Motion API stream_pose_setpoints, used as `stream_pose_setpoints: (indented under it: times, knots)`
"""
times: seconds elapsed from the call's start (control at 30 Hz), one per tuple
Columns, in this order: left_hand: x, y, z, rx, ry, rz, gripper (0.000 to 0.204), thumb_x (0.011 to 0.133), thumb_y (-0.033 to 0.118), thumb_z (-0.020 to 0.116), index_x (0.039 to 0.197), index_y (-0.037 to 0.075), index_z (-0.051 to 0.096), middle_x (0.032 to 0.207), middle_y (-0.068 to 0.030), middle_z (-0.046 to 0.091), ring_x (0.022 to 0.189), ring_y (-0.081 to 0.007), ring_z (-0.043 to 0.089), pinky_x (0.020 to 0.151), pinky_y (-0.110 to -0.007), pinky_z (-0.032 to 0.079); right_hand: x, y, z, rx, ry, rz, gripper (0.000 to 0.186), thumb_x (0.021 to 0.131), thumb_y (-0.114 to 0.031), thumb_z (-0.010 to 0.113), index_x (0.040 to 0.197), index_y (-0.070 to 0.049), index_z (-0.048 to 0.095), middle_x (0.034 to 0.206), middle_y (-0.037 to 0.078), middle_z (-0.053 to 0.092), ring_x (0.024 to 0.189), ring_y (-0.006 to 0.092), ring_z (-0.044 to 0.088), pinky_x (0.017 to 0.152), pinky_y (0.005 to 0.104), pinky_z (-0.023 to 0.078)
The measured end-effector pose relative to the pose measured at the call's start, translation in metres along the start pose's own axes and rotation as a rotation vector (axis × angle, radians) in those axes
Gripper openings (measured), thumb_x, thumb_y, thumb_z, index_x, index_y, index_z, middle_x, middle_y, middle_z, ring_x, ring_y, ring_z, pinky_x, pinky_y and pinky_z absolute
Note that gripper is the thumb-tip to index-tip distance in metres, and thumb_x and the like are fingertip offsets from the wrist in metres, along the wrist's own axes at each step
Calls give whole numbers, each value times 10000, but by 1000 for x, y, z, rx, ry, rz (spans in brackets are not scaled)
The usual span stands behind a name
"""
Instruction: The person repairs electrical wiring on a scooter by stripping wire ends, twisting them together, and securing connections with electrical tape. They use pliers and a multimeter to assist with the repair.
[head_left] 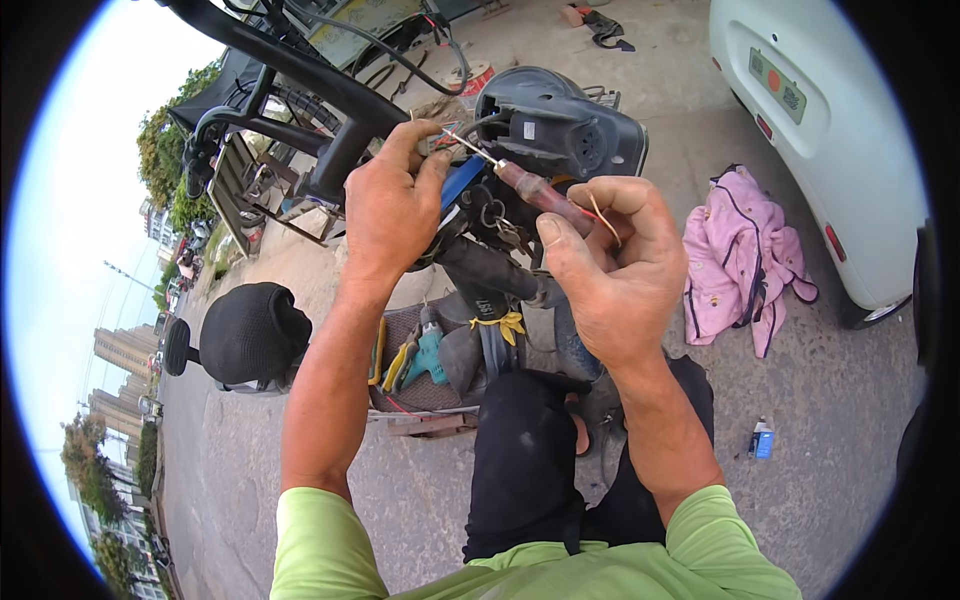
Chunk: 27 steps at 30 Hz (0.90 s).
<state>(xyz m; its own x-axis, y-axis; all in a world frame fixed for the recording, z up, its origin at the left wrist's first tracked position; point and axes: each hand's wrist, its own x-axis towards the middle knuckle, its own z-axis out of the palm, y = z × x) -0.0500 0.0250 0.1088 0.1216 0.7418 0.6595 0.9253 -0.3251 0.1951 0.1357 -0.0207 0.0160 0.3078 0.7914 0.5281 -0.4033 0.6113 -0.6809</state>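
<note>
My right hand [625,270] is closed around a screwdriver-like tool with a translucent dark-red handle [540,188]. Its thin metal shaft points up and left. A thin tan wire [598,212] loops out by the right fingers. My left hand [392,205] is pinched at the shaft's far end; what lies between its fingertips is too small to make out. Just beyond the fingers is a red wire [458,138]. Both hands are above the front of a two-wheeler, whose black headlight housing [560,125] sits turned outward. Keys [500,222] hang below the hands.
On the footboard mat [408,325] lie a teal-handled tool [428,350] and yellow-grey pliers [402,358]. A yellow cloth strip [505,325] is tied nearby. Rightward are a pink jacket [745,255], a small blue-white box [762,440] and a white vehicle [830,140]. A black-covered mirror [255,333] juts out left.
</note>
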Motion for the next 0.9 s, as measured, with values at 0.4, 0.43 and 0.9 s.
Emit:
stream_pose_setpoints:
  times: [0.4, 0.43, 0.9]
  knots:
    - [0, 17, -12, 49, -95, -129, 283, 901, 227, 719, 1137, 71, 717, 742, -115, 710, 640, -198, 663, 671, -337, 537, 8, 2, 5, -146, -6, -86, 274, 814, 60, 794, 1020, -29, 637, 975, -36, 591, 611, -35, 394, 509, 169, 276]
    - [0, 17, -12, 71, -91, -134, 280, 900, 238, 718, 1123, 70, 722, 734, -112, 707, 638, -193, 660, 669, -336, 536, 8, 2, 5, -153, -7, -75, 274, 815, 61, 793, 1021, -29, 637, 972, -35, 592, 611, -35, 400, 510, 168, 278]
    - [-1, 5, -10, -349, -104, -324, 277, 1008, 165, 568, 1166, -22, 696, 865, -126, 741, 609, -107, 646, 632, -269, 510, 15, -1, 2, -260, -55, -90, 245, 788, 56, 786, 985, -23, 662, 983, -26, 599, 617, -18, 407, 514, 184, 294]
